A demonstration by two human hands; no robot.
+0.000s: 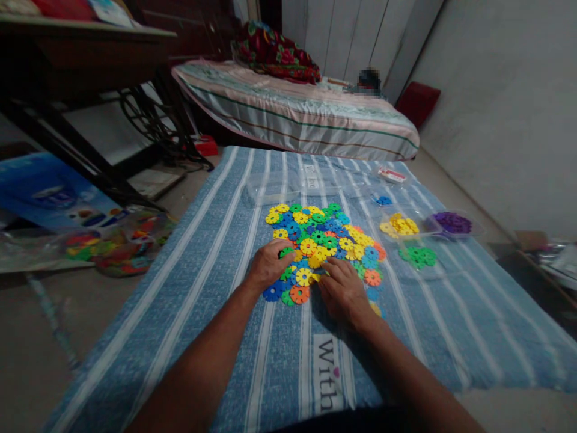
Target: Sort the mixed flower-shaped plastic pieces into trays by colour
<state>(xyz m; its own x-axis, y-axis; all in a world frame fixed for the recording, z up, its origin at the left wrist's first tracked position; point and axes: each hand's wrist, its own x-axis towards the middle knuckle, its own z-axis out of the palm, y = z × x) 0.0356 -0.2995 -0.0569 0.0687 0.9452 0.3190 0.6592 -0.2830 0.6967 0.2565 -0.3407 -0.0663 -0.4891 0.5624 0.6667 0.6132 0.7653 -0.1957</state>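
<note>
We find the work laid out on a blue striped cloth (216,264) spread over the floor, with a bed (297,114) beyond its far edge and a clear bag of mixed pieces (121,240) off its left edge. Near the middle of the cloth lies a loose pile of flat plastic discs (322,240), notched around the rim and coloured yellow, blue, green and orange, overlapping one another without order. Toward the right edge we note sorted lots well apart from the pile: a yellow group (399,225) in a clear tray, a purple group (452,222) in another, a green group (418,257) nearer us, and a few blue pieces (383,200) farther back. Our left hand (269,264) rests on the near left side of the pile, fingers curled down over a green disc; whether it is gripped or only pressed we cannot tell. Our right hand (343,290) lies on the near side, fingertips drawn together at a yellow disc (315,277), apparently pinching it, though the contact is partly hidden. We judge the discs to be very light, stiff and smooth, unlikely to break, but apt to slide on each other and to lie too flat for easy lifting. They are best taken at the rim, thumb and forefinger in opposite notches, one edge tilted up first.
</note>
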